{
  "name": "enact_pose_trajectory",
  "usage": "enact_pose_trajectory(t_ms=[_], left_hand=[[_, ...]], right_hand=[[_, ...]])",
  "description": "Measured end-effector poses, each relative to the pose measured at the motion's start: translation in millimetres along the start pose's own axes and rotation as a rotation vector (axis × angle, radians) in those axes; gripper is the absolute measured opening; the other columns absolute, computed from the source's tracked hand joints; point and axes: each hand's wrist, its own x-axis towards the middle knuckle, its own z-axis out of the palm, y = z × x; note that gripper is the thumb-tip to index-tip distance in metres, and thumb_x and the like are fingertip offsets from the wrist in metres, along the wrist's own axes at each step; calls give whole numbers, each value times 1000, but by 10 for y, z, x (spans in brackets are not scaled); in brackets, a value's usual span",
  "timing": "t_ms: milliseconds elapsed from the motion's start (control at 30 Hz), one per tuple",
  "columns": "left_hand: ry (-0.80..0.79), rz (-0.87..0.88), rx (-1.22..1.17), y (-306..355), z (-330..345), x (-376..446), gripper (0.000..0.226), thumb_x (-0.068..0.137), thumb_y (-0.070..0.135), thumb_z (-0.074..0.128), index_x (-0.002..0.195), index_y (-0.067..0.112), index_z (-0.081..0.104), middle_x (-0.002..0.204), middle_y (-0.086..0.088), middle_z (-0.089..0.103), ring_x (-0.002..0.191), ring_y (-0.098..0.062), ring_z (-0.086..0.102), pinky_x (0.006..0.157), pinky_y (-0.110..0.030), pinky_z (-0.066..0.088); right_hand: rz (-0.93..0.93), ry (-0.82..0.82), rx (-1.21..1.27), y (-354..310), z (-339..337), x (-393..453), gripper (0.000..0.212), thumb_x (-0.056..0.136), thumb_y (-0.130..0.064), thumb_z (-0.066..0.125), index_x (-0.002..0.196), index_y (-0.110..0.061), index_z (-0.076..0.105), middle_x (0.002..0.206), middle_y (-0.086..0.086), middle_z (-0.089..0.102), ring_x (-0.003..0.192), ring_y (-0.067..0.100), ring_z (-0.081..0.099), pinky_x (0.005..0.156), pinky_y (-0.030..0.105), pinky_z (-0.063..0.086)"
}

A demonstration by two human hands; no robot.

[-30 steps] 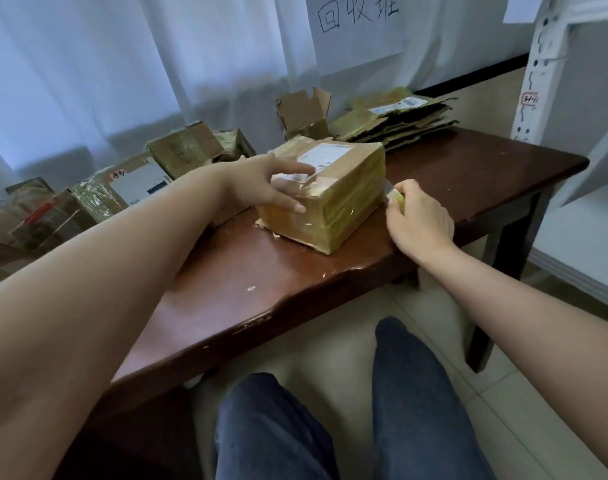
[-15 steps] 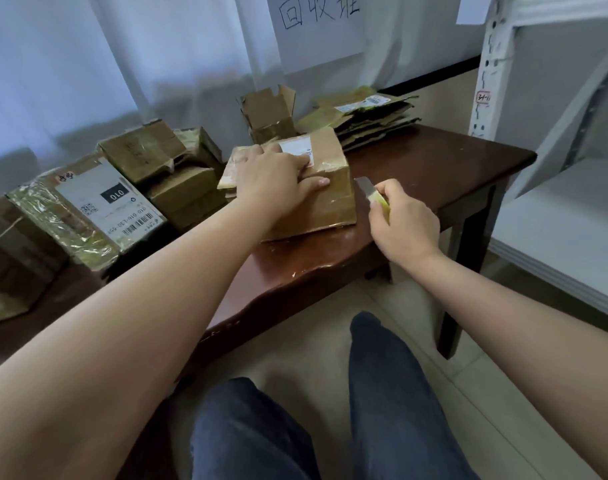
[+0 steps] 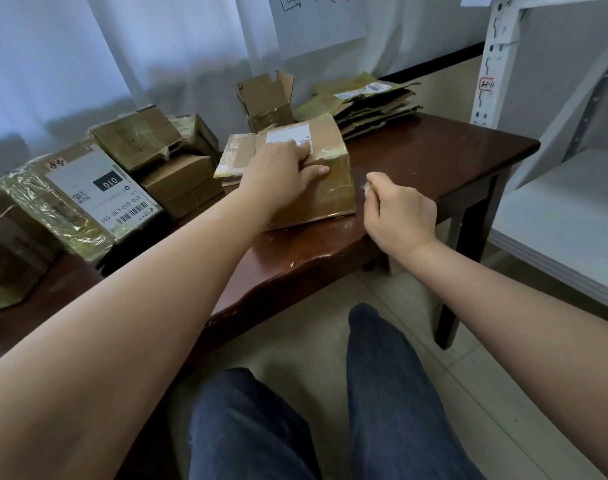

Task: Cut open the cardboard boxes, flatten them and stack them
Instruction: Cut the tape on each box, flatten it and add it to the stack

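Since half a second ago my right hand (image 3: pixel 399 216) has brought the knife (image 3: pixel 366 184) in against the right side of the box (image 3: pixel 316 188), where before it was held clear of the cardboard. My left hand (image 3: pixel 282 171) has stayed flat on the box top, fingers spread, thumb along the near top edge, fingertips on the white label (image 3: pixel 288 136); it presses, gripping nothing. My right hand is closed in a fist around the knife handle, of which only a blurred yellowish tip and a short dark blade show, at the box's taped right edge.

That box sits upright on the dark desk (image 3: pixel 434 157), near its front edge. Left of the box, unopened boxes (image 3: pixel 178 178) are piled close together, the largest (image 3: pixel 88 202) with a white label reading 010. Behind the box stands an opened box (image 3: pixel 266 98) with its flaps up. Right of that one, behind the box, lies a stack of flattened cardboard (image 3: pixel 372 102). A white shelf (image 3: pixel 555 209) stands right of the desk. My knees in dark trousers (image 3: pixel 382 393) show below the desk edge.
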Motion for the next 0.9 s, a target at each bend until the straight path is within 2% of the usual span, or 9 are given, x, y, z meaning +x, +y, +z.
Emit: enact_pose_trajectory(t_ms=[200,333,500,567,633,700,767,833,900], left_hand=[[-21,-13,-1,5,-43,-1,54,94,51,50,123,6,59,120,-13,63,112,-30,56,85,-36,43],[-37,-34,-4,56,-82,1,47,91,57,51,90,10,56,79,-1,56,87,-27,54,61,-32,30],[-47,-185,-56,302,-114,82,71,79,81,40,73,11,48,81,-5,54,82,-26,50,76,-40,44],[-65,-273,-53,396,-127,99,84,73,87,36,85,6,55,82,-4,52,86,-30,53,87,-52,46],[-61,-351,-55,469,-105,125,94,71,88,37,111,5,57,94,-6,57,98,-33,56,92,-57,43],[-34,-406,-52,511,-87,138,85,77,79,44,125,9,51,110,-7,59,109,-35,54,94,-58,40],[-31,-349,-64,489,-82,140,70,81,67,50,121,10,51,112,-7,57,110,-33,53,88,-46,41],[-56,-182,-125,378,-133,105,52,79,57,54,101,10,53,99,-6,56,101,-30,55,75,-36,41],[-153,-25,-186,201,-259,-16,54,70,56,54,99,11,55,98,-5,58,98,-28,56,81,-38,46]], right_hand=[[-48,-41,-54,48,-12,-74,32,99,-20,41,127,-14,54,92,12,70,86,36,64,63,30,31],[-65,-89,-93,68,-76,-60,31,98,-22,41,125,-15,55,97,11,70,90,35,64,63,30,33],[-54,-129,-92,58,-170,-7,29,97,-23,42,119,-16,60,99,10,69,93,34,64,66,31,35],[-68,-196,-141,106,-180,-51,27,96,-24,42,111,-18,63,97,9,69,92,34,64,67,33,39],[-32,-223,-155,159,-187,-165,28,96,-25,41,115,-20,61,101,9,69,94,34,64,69,34,41],[69,-154,-71,194,-228,-173,29,98,-26,40,121,-18,57,103,9,69,95,34,63,69,33,39],[168,-79,-1,238,-276,-63,27,99,-25,39,119,-15,54,101,11,67,93,36,62,70,35,41],[191,-66,46,274,-313,46,22,99,-23,40,115,-14,52,100,13,66,93,38,61,71,38,44],[162,-51,122,289,-313,109,17,98,-21,42,113,-17,50,99,12,65,93,38,61,72,38,45]])
